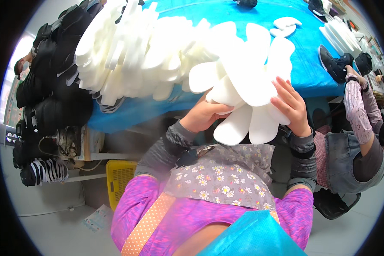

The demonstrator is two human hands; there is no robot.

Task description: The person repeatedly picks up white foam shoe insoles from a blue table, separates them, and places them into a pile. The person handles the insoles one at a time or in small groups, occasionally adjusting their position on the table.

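Both hands grip a fanned bundle of white foam insoles point(247, 81) at centre frame: left hand point(202, 115) under its 7 o'clock side, right hand point(291, 106) at 4 o'clock. Advise squaring the edges before release. The loose insole heap point(136, 51) lies at 10 o'clock on the blue desk point(303, 64).

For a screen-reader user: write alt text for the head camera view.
A person's left hand and right hand hold a fanned bunch of white foam insoles above a blue table. A big insole pile lies there, black shoes stacked left, a co-worker's arm right.
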